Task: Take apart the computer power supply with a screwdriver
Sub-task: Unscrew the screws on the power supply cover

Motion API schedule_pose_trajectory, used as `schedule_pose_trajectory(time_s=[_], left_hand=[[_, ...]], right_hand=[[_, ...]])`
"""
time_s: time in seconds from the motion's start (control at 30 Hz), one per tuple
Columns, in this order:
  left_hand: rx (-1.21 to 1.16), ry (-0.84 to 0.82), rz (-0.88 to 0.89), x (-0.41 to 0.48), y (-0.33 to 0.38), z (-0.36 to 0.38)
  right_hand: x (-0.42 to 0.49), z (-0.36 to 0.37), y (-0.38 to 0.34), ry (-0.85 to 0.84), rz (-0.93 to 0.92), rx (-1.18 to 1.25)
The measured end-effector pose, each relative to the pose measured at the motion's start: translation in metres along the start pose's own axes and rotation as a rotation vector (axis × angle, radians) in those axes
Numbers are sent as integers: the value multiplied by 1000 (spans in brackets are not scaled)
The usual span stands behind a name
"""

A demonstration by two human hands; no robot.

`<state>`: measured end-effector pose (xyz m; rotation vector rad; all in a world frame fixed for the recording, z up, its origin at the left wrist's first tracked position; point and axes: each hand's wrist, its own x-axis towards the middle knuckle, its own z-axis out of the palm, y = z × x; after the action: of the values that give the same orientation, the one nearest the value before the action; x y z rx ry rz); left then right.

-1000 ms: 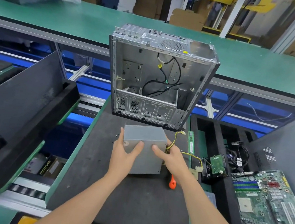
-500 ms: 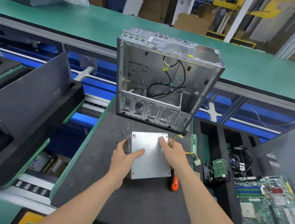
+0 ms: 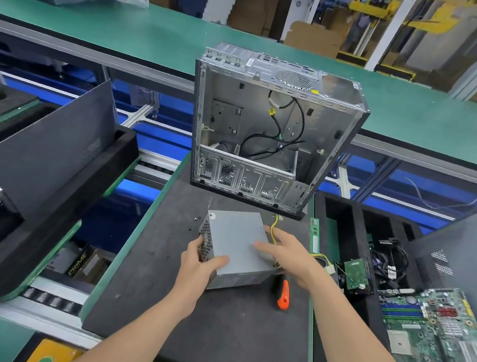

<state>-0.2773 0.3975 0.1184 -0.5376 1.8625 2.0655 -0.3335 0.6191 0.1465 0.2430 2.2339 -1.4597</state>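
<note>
On dark mat [image 3: 217,338]: grey power supply [image 3: 238,238]; mesh-vented left side

Both bare forearms are stretched forward. The left grip [image 3: 198,261] is curled around the near left corner of the power supply [image 3: 237,234], with the thumb laid on top. The right grip [image 3: 288,251] is rested on its right side, fingers nearly straight.

Matt grey sheet metal on the power supply [image 3: 238,238], perforated mesh along its left side. Bare, dull-bright steel on the computer case [image 3: 264,131]. Black matt foam-like mat [image 3: 218,329] underneath. Smooth orange plastic on the screwdriver [image 3: 283,296] handle.
</note>
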Motion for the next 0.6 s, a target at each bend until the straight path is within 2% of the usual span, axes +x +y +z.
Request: schedule_pose_trajectory(time_s=[0.13,0.27,0.43,0.6], left_hand=[[77,13,37,-2,11,4],[183,-7,81,3,33,4],[174,-35,6,10,57,7],[134,-81,-114,15,68,7]], right_hand=[[2,8,2,153,-13,-38],[4,7,-5,263,14,36],[3,0,-26,306,19,2],[0,-8,-44,266,34,0]])
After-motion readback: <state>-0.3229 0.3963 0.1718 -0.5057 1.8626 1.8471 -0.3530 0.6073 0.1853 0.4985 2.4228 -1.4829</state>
